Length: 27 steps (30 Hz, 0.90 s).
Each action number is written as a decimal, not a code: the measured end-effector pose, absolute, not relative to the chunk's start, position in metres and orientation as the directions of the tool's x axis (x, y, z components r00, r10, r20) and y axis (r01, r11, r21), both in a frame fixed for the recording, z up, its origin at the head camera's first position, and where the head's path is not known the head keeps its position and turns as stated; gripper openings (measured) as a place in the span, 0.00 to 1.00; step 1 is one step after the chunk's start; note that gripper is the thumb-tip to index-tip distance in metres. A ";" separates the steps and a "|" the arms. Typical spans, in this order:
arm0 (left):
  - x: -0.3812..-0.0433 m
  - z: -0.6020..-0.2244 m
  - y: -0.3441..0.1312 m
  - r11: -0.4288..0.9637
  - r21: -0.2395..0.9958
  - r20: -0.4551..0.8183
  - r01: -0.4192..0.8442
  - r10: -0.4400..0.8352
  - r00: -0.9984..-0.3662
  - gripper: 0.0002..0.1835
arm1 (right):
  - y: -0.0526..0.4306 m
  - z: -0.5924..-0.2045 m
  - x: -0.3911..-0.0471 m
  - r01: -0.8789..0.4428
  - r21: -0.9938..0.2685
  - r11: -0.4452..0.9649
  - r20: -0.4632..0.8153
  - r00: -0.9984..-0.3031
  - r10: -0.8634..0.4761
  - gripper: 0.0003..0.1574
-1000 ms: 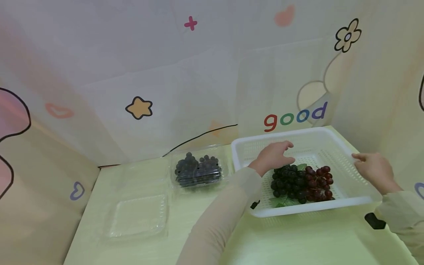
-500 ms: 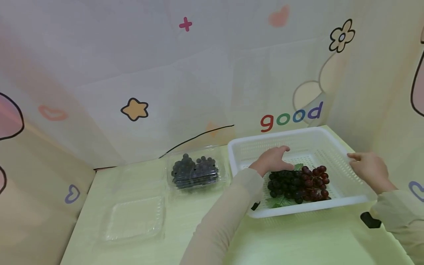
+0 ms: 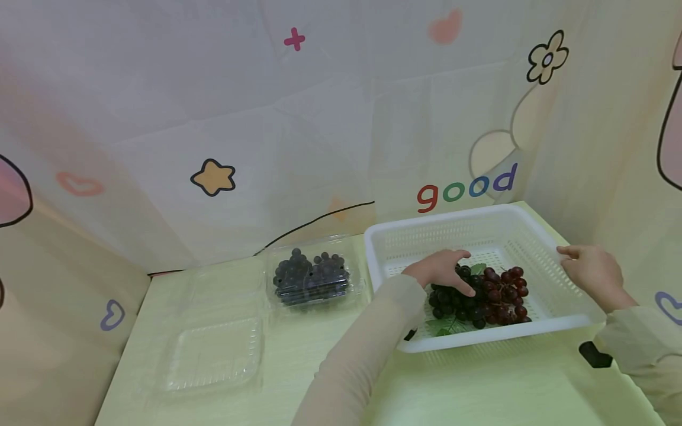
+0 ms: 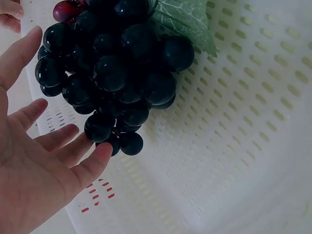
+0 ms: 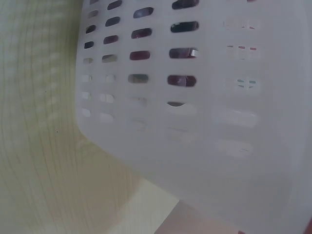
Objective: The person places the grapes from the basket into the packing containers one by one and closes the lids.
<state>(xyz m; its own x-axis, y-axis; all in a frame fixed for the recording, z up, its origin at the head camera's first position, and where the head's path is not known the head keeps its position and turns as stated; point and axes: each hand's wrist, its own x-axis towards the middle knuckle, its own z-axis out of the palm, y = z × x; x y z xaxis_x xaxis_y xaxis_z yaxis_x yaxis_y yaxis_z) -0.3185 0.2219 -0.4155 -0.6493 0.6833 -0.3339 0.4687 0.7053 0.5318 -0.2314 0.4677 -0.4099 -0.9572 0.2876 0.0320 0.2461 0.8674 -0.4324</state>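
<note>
My left hand (image 3: 442, 271) is inside the white plastic basket (image 3: 565, 322), over the bunch of dark grapes (image 3: 458, 305). In the left wrist view the fingers of the left hand (image 4: 39, 170) are spread and loosely bent beside the dark bunch (image 4: 112, 73), with fingertips at its lower end. A bunch of red grapes (image 3: 503, 296) lies to the right of the dark one, and green leaves (image 3: 444, 326) show beneath. My right hand (image 3: 594, 275) holds the basket's right rim. The right wrist view shows the basket's perforated outer wall (image 5: 161, 117).
A clear plastic box (image 3: 311, 296) of dark grapes stands left of the basket, near the back wall. Farther left and nearer, a clear plastic tray or lid (image 3: 213, 355) lies on the pale table (image 3: 298, 367). A printed curtain (image 3: 319, 130) bounds the back and sides.
My left hand has lowered onto the dark grapes, its thumb now in front of them. The right hand stays at the basket rim. The head view has turned slightly.
</note>
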 end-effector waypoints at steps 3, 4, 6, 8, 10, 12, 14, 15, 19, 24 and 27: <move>-0.319 -0.419 0.223 0.706 0.531 -0.348 0.468 0.685 -0.639 0.41 | 0.467 -0.410 -0.231 0.251 -0.430 0.867 0.032 -0.956 0.292 0.25; -0.320 -0.420 0.223 0.708 0.529 -0.352 0.468 0.685 -0.638 0.41 | 0.467 -0.409 -0.231 0.251 -0.430 0.867 0.030 -0.956 0.292 0.25; -0.321 -0.422 0.223 0.708 0.533 -0.359 0.463 0.685 -0.634 0.41 | 0.467 -0.409 -0.231 0.251 -0.428 0.868 0.031 -0.956 0.292 0.25; -0.321 -0.424 0.222 0.705 0.538 -0.361 0.463 0.688 -0.629 0.41 | 0.467 -0.409 -0.231 0.248 -0.427 0.869 0.032 -0.957 0.289 0.25; -0.322 -0.425 0.222 0.701 0.544 -0.362 0.460 0.691 -0.626 0.41 | 0.467 -0.410 -0.231 0.245 -0.430 0.869 0.034 -0.957 0.287 0.25; -0.322 -0.426 0.222 0.699 0.551 -0.362 0.457 0.693 -0.624 0.41 | 0.467 -0.410 -0.231 0.244 -0.433 0.868 0.034 -0.958 0.286 0.25; -0.323 -0.428 0.221 0.706 0.530 -0.356 0.470 0.688 -0.632 0.41 | 0.467 -0.410 -0.230 0.244 -0.435 0.867 0.034 -0.957 0.287 0.24; -0.324 -0.429 0.221 0.712 0.515 -0.353 0.477 0.683 -0.639 0.41 | 0.467 -0.409 -0.230 0.245 -0.436 0.866 0.034 -0.957 0.288 0.25; -0.326 -0.433 0.219 0.741 0.461 -0.338 0.488 0.655 -0.676 0.42 | 0.467 -0.409 -0.230 0.243 -0.434 0.868 0.037 -0.957 0.287 0.24; -0.327 -0.438 0.216 0.737 0.541 -0.346 0.405 0.634 -0.692 0.42 | 0.467 -0.410 -0.231 0.240 -0.434 0.868 0.043 -0.957 0.287 0.24; -0.327 -0.439 0.216 0.730 0.566 -0.349 0.383 0.633 -0.691 0.41 | 0.467 -0.410 -0.231 0.238 -0.434 0.869 0.048 -0.957 0.286 0.24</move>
